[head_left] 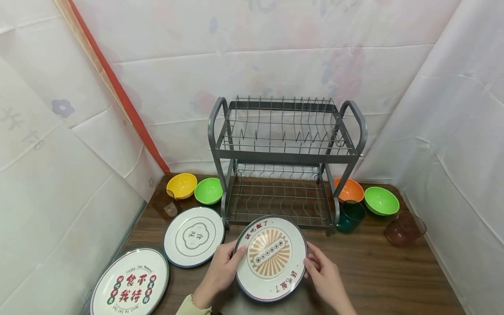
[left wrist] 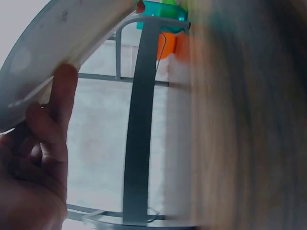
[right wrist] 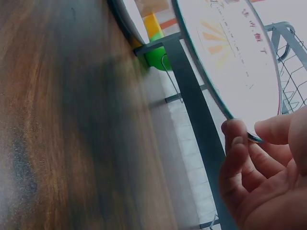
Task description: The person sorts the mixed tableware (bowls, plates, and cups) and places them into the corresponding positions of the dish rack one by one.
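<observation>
Both hands hold a round white plate with a dark rim, an orange sunburst and red lettering, raised above the table in front of the rack. My left hand grips its left edge, thumb on top; in the left wrist view that hand's fingers lie against the plate's underside. At the opposite edge my right hand pinches the rim between thumb and fingers, seen closely in the right wrist view. Behind the plate stands a two-tier dark metal dish rack with bare wire shelves.
Two white plates lie at the left, one with a grey emblem, one with red-green lettering. Yellow and green bowls and a brown cup stand left; orange and green bowls, teal and reddish cups right.
</observation>
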Tool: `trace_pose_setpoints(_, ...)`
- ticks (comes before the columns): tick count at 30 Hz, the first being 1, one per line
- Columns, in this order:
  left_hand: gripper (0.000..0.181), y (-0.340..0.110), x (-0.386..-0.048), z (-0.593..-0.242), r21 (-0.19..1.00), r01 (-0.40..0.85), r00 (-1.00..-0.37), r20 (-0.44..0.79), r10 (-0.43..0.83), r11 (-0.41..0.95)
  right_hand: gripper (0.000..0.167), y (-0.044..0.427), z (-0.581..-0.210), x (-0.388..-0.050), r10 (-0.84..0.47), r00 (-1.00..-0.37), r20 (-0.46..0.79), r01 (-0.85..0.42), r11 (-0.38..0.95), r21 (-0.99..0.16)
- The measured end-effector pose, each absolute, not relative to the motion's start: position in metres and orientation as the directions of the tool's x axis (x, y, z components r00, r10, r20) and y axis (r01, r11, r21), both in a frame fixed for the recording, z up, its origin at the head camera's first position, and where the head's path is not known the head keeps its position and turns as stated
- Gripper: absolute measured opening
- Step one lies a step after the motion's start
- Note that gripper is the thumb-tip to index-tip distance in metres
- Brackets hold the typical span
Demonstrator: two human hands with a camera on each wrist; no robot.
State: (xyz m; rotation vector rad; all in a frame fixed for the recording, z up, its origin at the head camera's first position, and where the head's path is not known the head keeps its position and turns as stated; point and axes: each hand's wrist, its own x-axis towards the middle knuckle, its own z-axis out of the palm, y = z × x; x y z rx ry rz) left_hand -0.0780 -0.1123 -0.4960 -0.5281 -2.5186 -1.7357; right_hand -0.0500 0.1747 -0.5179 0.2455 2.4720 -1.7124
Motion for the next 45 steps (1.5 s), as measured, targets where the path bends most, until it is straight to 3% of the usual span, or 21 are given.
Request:
trace_pose_setpoints(5,0.018,-0.114,-0.085,-0.488,0.779,0.522,-0.852,0.453,0.263,0.347,0.049,0.18,-0.517,-0.055,0.058,-0.995,-0.086,0.103,0.435,-0.894)
trace_pose_setpoints(10,0.017,-0.122,-0.096,-0.474,0.673,0.653,-0.757,0.6,0.26,0.348,0.047,0.194,-0.512,-0.06,0.073,-0.997,0.012,0.029,0.532,-0.846)
trace_pose_setpoints(23,0.017,-0.151,-0.115,-0.416,0.483,0.745,-0.63,0.735,0.249,0.46,0.042,0.249,-0.51,-0.055,0.156,-0.982,0.11,0.016,0.642,-0.766)
trace_pose_setpoints(33,0.031,-0.173,-0.136,-0.373,0.345,0.867,-0.44,0.869,0.228,0.36,0.037,0.282,-0.52,-0.037,0.221,-0.954,0.202,0.006,0.69,-0.724)
trace_pose_setpoints(38,0.032,-0.18,-0.141,-0.354,0.361,0.865,-0.412,0.908,0.081,0.348,0.038,0.289,-0.521,-0.034,0.245,-0.951,0.189,0.04,0.702,-0.711)
trace_pose_setpoints(45,0.036,-0.179,-0.149,-0.323,0.448,0.824,-0.436,0.892,-0.118,0.348,0.038,0.291,-0.517,-0.033,0.271,-0.952,0.142,0.099,0.713,-0.694)
